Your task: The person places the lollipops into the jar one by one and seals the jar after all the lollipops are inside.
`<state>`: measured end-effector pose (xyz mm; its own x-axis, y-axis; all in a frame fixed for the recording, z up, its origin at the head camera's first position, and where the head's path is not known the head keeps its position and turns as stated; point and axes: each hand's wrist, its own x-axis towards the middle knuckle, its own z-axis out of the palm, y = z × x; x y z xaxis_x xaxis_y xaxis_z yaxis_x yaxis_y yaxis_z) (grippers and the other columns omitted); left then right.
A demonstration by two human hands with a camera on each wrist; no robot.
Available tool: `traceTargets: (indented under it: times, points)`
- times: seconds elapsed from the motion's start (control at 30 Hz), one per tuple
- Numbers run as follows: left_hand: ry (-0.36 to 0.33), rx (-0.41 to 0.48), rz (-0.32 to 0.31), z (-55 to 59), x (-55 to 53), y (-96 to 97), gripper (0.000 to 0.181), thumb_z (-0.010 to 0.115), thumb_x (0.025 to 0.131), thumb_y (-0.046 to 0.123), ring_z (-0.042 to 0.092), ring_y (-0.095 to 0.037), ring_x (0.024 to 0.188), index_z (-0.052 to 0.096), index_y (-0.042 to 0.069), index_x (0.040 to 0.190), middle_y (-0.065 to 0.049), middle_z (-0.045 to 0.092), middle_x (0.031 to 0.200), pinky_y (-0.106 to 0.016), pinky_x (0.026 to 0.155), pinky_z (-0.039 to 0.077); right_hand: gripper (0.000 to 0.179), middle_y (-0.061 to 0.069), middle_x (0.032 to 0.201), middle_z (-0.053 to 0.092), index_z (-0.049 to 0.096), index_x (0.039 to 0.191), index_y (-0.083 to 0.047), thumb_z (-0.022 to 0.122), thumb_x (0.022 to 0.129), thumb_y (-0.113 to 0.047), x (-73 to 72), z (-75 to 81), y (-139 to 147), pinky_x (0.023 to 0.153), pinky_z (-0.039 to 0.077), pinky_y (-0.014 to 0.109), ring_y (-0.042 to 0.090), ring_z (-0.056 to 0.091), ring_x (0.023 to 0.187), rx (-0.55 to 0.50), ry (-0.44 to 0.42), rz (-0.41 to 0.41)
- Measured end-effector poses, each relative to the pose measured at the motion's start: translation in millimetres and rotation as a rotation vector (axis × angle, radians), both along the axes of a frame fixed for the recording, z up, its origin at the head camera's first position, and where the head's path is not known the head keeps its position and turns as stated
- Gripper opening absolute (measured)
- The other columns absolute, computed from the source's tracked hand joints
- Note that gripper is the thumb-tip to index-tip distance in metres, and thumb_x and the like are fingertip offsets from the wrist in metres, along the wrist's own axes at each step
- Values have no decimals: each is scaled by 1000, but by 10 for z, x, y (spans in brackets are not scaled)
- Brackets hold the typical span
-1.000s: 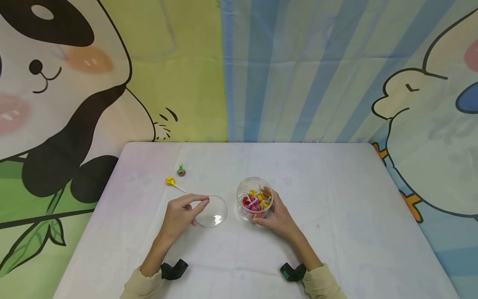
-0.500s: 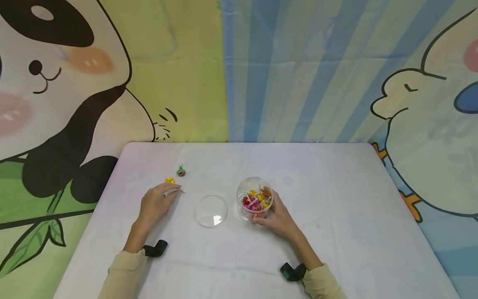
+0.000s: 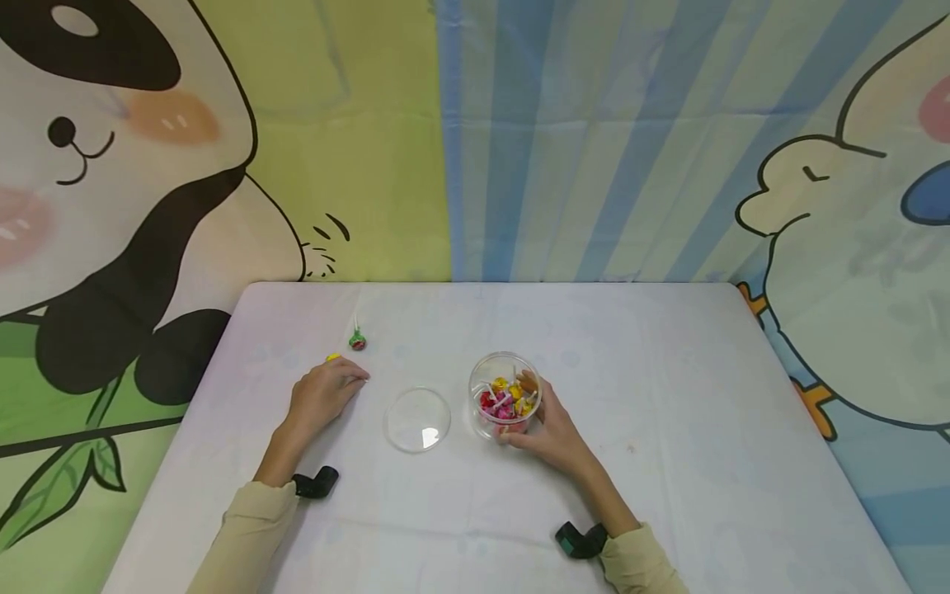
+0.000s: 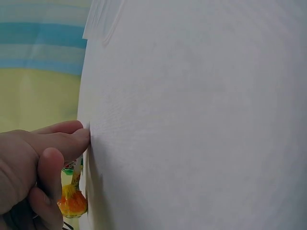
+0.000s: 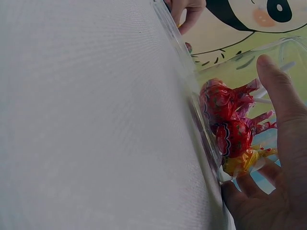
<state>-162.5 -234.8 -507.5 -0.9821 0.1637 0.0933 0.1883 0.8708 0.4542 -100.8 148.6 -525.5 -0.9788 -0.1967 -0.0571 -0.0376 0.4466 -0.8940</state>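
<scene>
My left hand (image 3: 322, 394) is at the left of the table, thumb and fingers pinching the stick of a yellow lollipop. In the head view the hand covers most of this lollipop (image 3: 332, 357); the left wrist view shows its orange-yellow wrapped head (image 4: 73, 203) beside the fingers. Just beyond lies a green lollipop (image 3: 358, 340). My right hand (image 3: 557, 433) grips a clear round jar (image 3: 475, 388) from its right side, thumb in front and fingers behind. Several red, pink and yellow lollipops (image 5: 233, 136) are inside the uncovered jar.
A clear round lid (image 3: 417, 421) lies flat between my left hand and the jar. The white table (image 3: 705, 462) ends at a back edge against a cartoon-printed cloth (image 3: 594, 140).
My left hand has left the lid and moved left to the yellow lollipop, and its fingers have come together on the stick. My right hand and the jar have stayed in place.
</scene>
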Motion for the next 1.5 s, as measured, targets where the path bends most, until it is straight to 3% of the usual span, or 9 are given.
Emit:
traceTargets:
  times: [0.2, 0.37, 0.7, 0.8, 0.93, 1.03, 1.13, 1.3, 1.5]
  points:
    - [-31, -17, 5, 1, -12, 23, 13, 73, 86, 17, 68, -26, 86, 76, 17, 98, -4, 72, 102, -33, 58, 46, 108, 9, 152, 37, 22, 151, -15, 88, 68, -37, 2, -5, -6, 113, 33, 53, 30, 36, 144, 4, 4, 1]
    - [-55, -52, -7, 16, -18, 73, 15, 71, 88, 14, 69, -27, 88, 76, 13, 102, -5, 71, 101, -33, 59, 48, 108, 11, 152, 37, 22, 151, -14, 88, 68, -35, 5, 3, 0, 113, 32, 53, 31, 35, 144, -16, 16, 6]
    - [24, -39, -9, 19, 46, 106, 15, 67, 90, 11, 67, -28, 82, 73, 13, 104, -6, 67, 97, -33, 57, 45, 106, 11, 153, 37, 23, 151, -15, 88, 69, -34, 7, 12, 3, 114, 31, 54, 31, 35, 144, -29, 22, 19]
    - [69, 1, -3, 59, 60, 128, 14, 67, 90, 10, 67, -28, 85, 72, 13, 103, -6, 67, 99, -38, 60, 48, 106, 10, 153, 37, 23, 151, -15, 88, 69, -33, 3, 8, 3, 114, 31, 53, 31, 35, 144, -24, 19, 17]
    - [135, 121, 23, 181, 99, 165, 13, 67, 90, 7, 64, -15, 64, 69, 12, 102, -7, 67, 105, -32, 56, 47, 106, 9, 153, 37, 23, 151, -16, 88, 69, -33, -3, -1, 2, 114, 31, 53, 30, 35, 144, -19, 20, 16]
    - [176, 207, 49, 238, 148, 164, 14, 68, 89, 8, 50, -1, 44, 68, 10, 103, -8, 68, 101, -23, 46, 39, 107, 10, 153, 37, 22, 151, -16, 88, 69, -33, -4, -5, 3, 114, 31, 53, 31, 35, 144, -13, 24, 13]
    - [183, 225, 87, 216, 213, 118, 14, 69, 89, 11, 44, 3, 38, 69, 8, 103, -10, 69, 95, -22, 42, 36, 106, 10, 152, 38, 23, 151, -16, 88, 68, -32, -5, -6, 6, 114, 31, 53, 30, 36, 144, -10, 26, 8]
    - [146, 173, 163, 110, 348, -13, 12, 70, 87, 9, 39, -2, 41, 73, 5, 97, -13, 73, 90, -21, 44, 34, 106, 11, 152, 38, 23, 151, -15, 88, 69, -33, 4, -3, 14, 113, 32, 53, 31, 36, 143, -17, 29, 14]
    - [83, 207, 163, 29, 442, -108, 13, 70, 86, 7, 44, -5, 41, 73, 5, 99, -14, 73, 89, -21, 42, 35, 107, 11, 152, 37, 22, 151, -15, 88, 69, -33, 0, 2, 7, 113, 32, 53, 32, 35, 144, -24, 24, 16]
